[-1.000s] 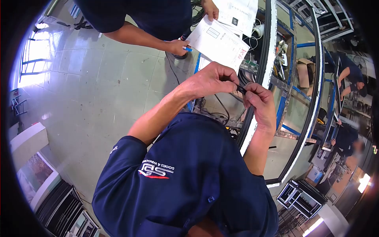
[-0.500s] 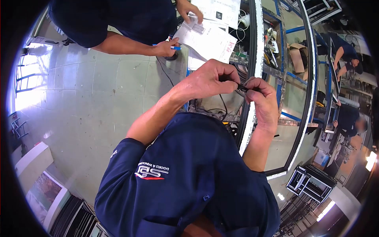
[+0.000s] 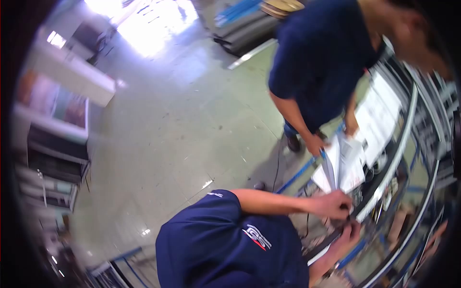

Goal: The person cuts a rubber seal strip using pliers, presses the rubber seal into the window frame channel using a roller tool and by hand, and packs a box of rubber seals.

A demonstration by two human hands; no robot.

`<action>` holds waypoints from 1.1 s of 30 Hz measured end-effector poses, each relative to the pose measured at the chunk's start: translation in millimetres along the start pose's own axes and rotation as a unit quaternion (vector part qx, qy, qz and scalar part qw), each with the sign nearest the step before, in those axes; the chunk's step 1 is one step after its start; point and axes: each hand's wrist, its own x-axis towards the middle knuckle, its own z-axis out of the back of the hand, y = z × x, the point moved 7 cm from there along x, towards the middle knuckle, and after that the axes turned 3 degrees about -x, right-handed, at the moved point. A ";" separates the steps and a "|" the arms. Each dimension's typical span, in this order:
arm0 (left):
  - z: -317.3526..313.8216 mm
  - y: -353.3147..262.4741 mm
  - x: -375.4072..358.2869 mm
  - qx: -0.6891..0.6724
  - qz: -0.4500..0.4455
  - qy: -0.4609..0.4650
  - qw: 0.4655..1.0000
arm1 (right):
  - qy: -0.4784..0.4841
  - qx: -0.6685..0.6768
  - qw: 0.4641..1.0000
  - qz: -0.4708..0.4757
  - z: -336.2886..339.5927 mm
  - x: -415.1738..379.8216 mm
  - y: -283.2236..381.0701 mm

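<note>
My left hand (image 3: 331,204) is closed, its fingertips pinched together at a small black piece (image 3: 342,222). Opposite it, my right hand (image 3: 349,234) has bent fingers closing on the same piece from below. Motion blur smears the detail, and I cannot tell what kind of part it is. Both hands are over the near side of a long frame with white edging (image 3: 384,190). Just above my left hand in the view lie white printed papers (image 3: 354,178), one marked with red writing.
A co-worker in a dark blue shirt (image 3: 319,62) stands across from me, holding sheets and something blue. More papers (image 3: 382,103) lie beyond. Tiled floor (image 3: 192,139) spreads to the left. Blue-edged rack bars (image 3: 295,177) run beside the bench.
My view has swung to the left, so my hands now appear lower right and more of the co-worker shows. The co-worker's sheets are now raised and folded. My hands remain together at the black piece.
</note>
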 end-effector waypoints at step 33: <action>-89.6 -8.7 -113.6 0.127 0.141 0.367 0.910 | -0.321 0.159 0.933 -0.027 -16.8 -209.1 -27.6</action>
